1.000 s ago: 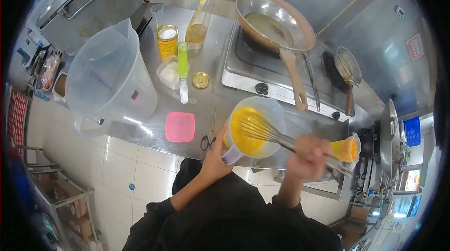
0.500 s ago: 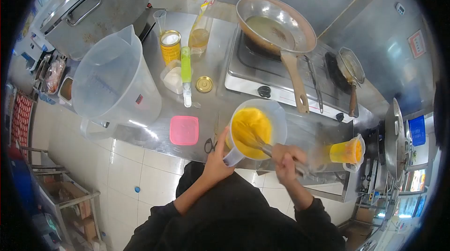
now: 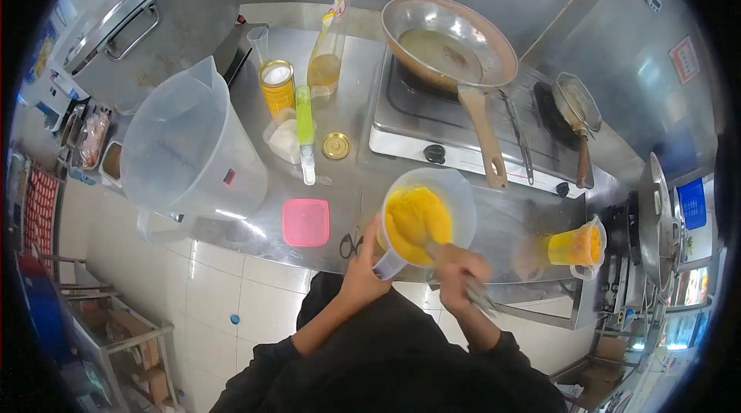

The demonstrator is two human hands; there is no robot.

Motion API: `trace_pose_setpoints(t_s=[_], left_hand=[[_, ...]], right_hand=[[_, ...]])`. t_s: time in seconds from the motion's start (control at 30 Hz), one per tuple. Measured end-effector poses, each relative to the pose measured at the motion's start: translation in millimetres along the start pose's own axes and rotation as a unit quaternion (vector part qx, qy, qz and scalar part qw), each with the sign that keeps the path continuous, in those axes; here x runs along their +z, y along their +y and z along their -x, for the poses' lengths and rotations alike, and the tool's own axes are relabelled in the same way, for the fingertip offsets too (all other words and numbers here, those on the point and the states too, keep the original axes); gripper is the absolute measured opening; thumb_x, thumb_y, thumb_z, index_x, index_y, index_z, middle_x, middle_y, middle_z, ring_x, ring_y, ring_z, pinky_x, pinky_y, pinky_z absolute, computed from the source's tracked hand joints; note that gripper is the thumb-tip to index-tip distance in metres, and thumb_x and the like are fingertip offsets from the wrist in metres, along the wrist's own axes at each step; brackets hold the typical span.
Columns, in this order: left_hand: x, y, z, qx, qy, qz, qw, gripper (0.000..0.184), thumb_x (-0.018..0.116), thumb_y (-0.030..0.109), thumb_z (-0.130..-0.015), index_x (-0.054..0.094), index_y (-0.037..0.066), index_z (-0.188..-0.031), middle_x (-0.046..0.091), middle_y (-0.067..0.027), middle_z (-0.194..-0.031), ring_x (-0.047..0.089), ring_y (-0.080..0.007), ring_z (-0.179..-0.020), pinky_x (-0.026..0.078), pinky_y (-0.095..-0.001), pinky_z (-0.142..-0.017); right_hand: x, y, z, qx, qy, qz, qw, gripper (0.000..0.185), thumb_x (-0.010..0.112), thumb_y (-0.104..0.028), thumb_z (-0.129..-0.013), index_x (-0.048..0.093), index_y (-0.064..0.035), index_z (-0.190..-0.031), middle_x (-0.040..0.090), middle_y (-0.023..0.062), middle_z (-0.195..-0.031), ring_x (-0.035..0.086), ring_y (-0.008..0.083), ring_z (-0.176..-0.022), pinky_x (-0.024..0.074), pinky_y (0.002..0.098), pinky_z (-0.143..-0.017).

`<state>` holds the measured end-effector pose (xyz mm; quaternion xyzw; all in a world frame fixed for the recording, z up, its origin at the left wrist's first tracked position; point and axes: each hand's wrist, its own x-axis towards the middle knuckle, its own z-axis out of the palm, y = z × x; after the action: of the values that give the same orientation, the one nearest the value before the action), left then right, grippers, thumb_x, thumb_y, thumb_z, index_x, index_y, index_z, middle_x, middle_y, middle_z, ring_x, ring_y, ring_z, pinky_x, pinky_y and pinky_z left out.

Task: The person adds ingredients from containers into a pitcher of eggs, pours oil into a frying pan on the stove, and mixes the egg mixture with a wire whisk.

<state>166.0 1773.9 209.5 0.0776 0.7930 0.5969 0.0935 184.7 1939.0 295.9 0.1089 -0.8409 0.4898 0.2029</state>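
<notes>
A translucent plastic jug (image 3: 460,216) holds a thick yellow mixture (image 3: 413,216) and stands near the counter's front edge. My left hand (image 3: 364,270) grips the jug at its handle side, fingers closed round it. In my right hand (image 3: 459,274) is a metal whisk (image 3: 478,295); its head sits down in the mixture and is blurred by motion. Just left of my left hand lie scissors (image 3: 350,245), partly covered by it. A pink square lid (image 3: 306,221) lies flat farther left.
A large clear pitcher (image 3: 197,150) stands at left. Behind are an open yellow tin (image 3: 277,87), a white-powder tub (image 3: 284,139), a green-handled brush (image 3: 305,131) and a round gold lid (image 3: 336,145). A frying pan (image 3: 494,131) rests on the stove (image 3: 401,145). A yellow-filled jug (image 3: 575,247) stands right.
My right hand has moved slightly left and down, swinging the whisk within the jug. My left hand keeps its hold. The whole view has shifted a little.
</notes>
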Motion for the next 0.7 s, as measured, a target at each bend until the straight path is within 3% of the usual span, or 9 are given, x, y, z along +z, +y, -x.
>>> trace_pose_setpoints(t_s=[0.07, 0.17, 0.2, 0.27, 0.33, 0.4, 0.47, 0.53, 0.7], left_hand=[[2.8, 3.0, 0.3, 0.004, 0.017, 0.01, 1.0, 0.087, 0.064, 0.003, -0.064, 0.012, 0.006, -0.134, 0.052, -0.0118, -0.071, 0.054, -0.0209, -0.059, 0.041, -0.0274, -0.057], [0.9, 5.4, 4.5, -0.066, -0.032, 0.014, 0.997, 0.087, 0.064, 0.002, -0.065, 0.011, 0.006, -0.134, 0.056, -0.0131, -0.079, 0.058, -0.0218, -0.065, 0.043, -0.0278, -0.06], [2.6, -0.1, 4.0, -0.025, -0.021, 0.006, 0.999, 0.088, 0.063, 0.001, -0.065, 0.01, 0.006, -0.134, 0.057, -0.0147, -0.087, 0.059, -0.0232, -0.071, 0.044, -0.0284, -0.063], [3.2, -2.4, 2.6, 0.016, -0.014, 0.0, 1.0, 0.088, 0.063, 0.0, -0.065, 0.009, 0.006, -0.134, 0.057, -0.0162, -0.095, 0.061, -0.0245, -0.076, 0.045, -0.0291, -0.066], [4.9, -3.8, 2.7, 0.05, 0.028, 0.003, 0.998, 0.091, 0.06, 0.001, -0.061, 0.007, 0.012, -0.135, 0.059, -0.0135, -0.062, 0.061, -0.0297, -0.059, 0.047, -0.0331, -0.058], [6.9, -6.4, 4.2, 0.034, 0.018, 0.016, 0.999, 0.091, 0.06, 0.001, -0.061, 0.007, 0.012, -0.135, 0.059, -0.0136, -0.062, 0.061, -0.0297, -0.06, 0.047, -0.0331, -0.059], [3.7, -6.2, 1.2, 0.025, 0.006, 0.025, 0.999, 0.091, 0.06, 0.002, -0.062, 0.007, 0.012, -0.135, 0.059, -0.0137, -0.061, 0.061, -0.0296, -0.06, 0.047, -0.033, -0.059], [4.2, -3.6, -0.2, 0.019, 0.012, 0.004, 1.0, 0.088, 0.063, 0.0, -0.066, 0.008, 0.006, -0.134, 0.053, -0.0187, -0.107, 0.061, -0.0268, -0.083, 0.046, -0.0311, -0.069], [7.4, -7.6, 1.8, 0.058, 0.025, 0.0, 0.998, 0.09, 0.06, 0.003, -0.063, 0.008, 0.011, -0.135, 0.06, -0.017, -0.07, 0.061, -0.0299, -0.062, 0.047, -0.0338, -0.058]], right_hand=[[-3.2, 2.8, -11.2, -0.014, -0.117, 0.008, 0.993, 0.012, 0.045, -0.012, -0.081, 0.037, -0.0085, -0.073, 0.033, -0.0001, -0.049, 0.032, 0.0106, -0.042, 0.024, 0.0235, -0.041], [-6.6, -36.8, -22.6, 0.012, 0.335, -0.421, 0.843, 0.018, 0.049, -0.005, -0.077, 0.04, -0.0051, -0.062, 0.04, 0.0044, -0.052, 0.04, 0.0135, -0.045, 0.0303, 0.024, -0.044], [-1.5, -24.6, -17.0, 0.009, 0.339, -0.422, 0.841, 0.018, 0.049, -0.005, -0.077, 0.04, -0.0051, -0.062, 0.04, 0.0044, -0.052, 0.04, 0.0135, -0.045, 0.0303, 0.024, -0.044], [12.4, -7.6, -12.1, -0.104, 0.055, 0.171, 0.978, 0.017, 0.044, -0.012, -0.082, 0.035, -0.0089, -0.068, 0.031, 0.0004, -0.049, 0.03, 0.0099, -0.041, 0.0239, 0.0238, -0.041], [0.3, -18.8, -12.0, -0.031, 0.012, 0.027, 0.999, 0.017, 0.045, -0.014, -0.082, 0.037, -0.0094, -0.068, 0.036, 0.0005, -0.048, 0.032, 0.0098, -0.041, 0.0244, 0.0234, -0.041], [-4.4, -38.3, -13.3, -0.025, 0.277, -0.44, 0.854, 0.02, 0.052, -0.006, -0.079, 0.043, -0.0065, -0.06, 0.047, 0.004, -0.054, 0.043, 0.0117, -0.045, 0.0304, 0.0222, -0.044], [12.2, -5.1, -3.8, -0.116, 0.339, -0.432, 0.828, 0.019, 0.052, -0.006, -0.079, 0.043, -0.0066, -0.062, 0.048, 0.0039, -0.053, 0.042, 0.0112, -0.045, 0.0304, 0.0224, -0.043], [9.3, 26.3, 8.5, 0.05, 0.044, -0.15, 0.986, 0.026, 0.051, -0.015, -0.082, 0.037, -0.01, -0.061, 0.039, 0.0003, -0.048, 0.036, 0.0074, -0.043, 0.0262, 0.021, -0.042], [21.3, 2.1, 3.4, -0.135, 0.253, -0.324, 0.901, 0.012, 0.048, -0.011, -0.078, 0.038, -0.0094, -0.073, 0.04, -0.0001, -0.057, 0.038, 0.0086, -0.051, 0.0311, 0.0233, -0.048]])
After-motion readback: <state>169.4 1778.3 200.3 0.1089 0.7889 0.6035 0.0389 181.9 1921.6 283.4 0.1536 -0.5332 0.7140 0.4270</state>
